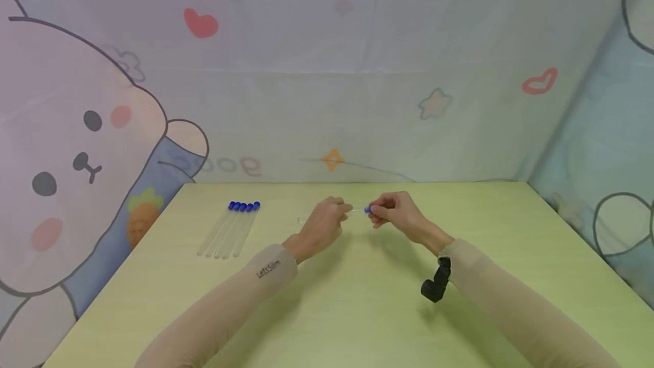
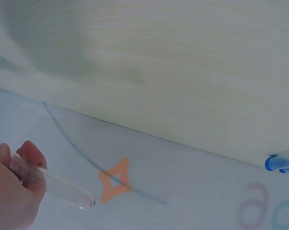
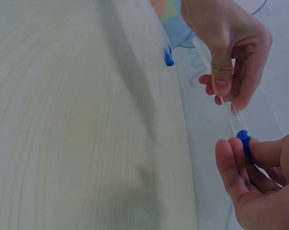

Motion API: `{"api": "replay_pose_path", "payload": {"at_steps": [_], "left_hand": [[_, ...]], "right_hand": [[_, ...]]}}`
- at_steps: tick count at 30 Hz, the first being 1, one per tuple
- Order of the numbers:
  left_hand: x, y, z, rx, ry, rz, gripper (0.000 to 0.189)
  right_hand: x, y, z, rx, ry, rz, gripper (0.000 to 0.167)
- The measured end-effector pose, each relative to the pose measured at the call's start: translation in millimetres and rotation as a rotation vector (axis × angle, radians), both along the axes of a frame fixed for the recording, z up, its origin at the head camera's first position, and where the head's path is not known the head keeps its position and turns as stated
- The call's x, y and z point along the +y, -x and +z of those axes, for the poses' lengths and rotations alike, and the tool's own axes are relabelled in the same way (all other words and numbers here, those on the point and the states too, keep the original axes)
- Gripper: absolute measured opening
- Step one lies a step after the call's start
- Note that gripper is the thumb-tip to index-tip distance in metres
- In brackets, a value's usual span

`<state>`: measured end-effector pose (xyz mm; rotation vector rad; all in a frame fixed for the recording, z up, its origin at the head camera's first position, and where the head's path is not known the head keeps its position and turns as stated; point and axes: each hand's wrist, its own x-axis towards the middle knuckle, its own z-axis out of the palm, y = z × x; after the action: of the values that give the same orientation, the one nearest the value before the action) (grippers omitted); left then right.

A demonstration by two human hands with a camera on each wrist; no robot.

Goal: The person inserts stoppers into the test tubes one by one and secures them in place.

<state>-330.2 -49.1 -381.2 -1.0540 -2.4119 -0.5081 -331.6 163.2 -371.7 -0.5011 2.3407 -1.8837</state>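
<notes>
A clear test tube (image 2: 67, 190) with a blue cap (image 3: 244, 139) is held sideways above the table between both hands. My left hand (image 1: 323, 221) grips the glass around its middle, and the rounded end pokes out past it on the left. At the other end, my right hand (image 1: 401, 214) pinches the blue cap between thumb and fingertips. The cap sits at the tube's mouth in the right wrist view. Several more capped test tubes (image 1: 230, 233) lie side by side to the left of my hands, blue caps toward the back.
The pale wooden table (image 1: 357, 311) ends at a printed cloth backdrop (image 1: 317, 101) with a bear, hearts and stars. A black wrist device (image 1: 436, 283) hangs at the right cuff.
</notes>
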Motion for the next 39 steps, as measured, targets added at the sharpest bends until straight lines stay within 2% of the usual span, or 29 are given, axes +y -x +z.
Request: {"api": "replay_pose_path", "payload": {"at_steps": [6,9,13,17,22,26,29,32,39], "left_hand": [[4.2,0.7,3.3,-0.048,-0.037,0.014,0.024],[4.5,1.8,6.6,-0.076,-0.039,0.011,0.024],[1.3,4.5,11.3,-0.101,-0.025,-0.007,0.022],[-1.0,7.7,11.9,-0.13,0.007,-0.024,0.021],[-3.0,8.8,7.2,-0.179,0.016,-0.027,0.023],[-3.8,8.2,3.1,-0.209,0.005,-0.044,0.024],[-2.6,6.6,2.0,-0.227,-0.013,-0.052,0.024],[1.4,4.7,1.5,-0.231,-0.031,-0.034,0.025],[10.6,-2.0,0.8,-0.243,-0.017,0.046,0.026]], "right_hand": [[1.9,1.5,4.3,-0.016,0.042,-0.014,0.023],[4.2,2.3,7.0,-0.01,0.018,-0.006,0.024],[5.9,4.5,10.0,0.04,-0.098,0.018,0.025],[6.9,10.9,8.9,0.152,-0.256,0.014,0.028],[5.2,16.9,1.8,0.283,-0.448,0.003,0.037],[2.8,13.5,-3.7,0.33,-0.513,0.036,0.038],[0.6,11.2,-6.8,0.379,-0.538,0.028,0.038],[-2.0,10.1,-9.7,0.397,-0.521,-0.007,0.039],[-6.0,8.3,-19.3,0.356,-0.487,-0.073,0.042]]}}
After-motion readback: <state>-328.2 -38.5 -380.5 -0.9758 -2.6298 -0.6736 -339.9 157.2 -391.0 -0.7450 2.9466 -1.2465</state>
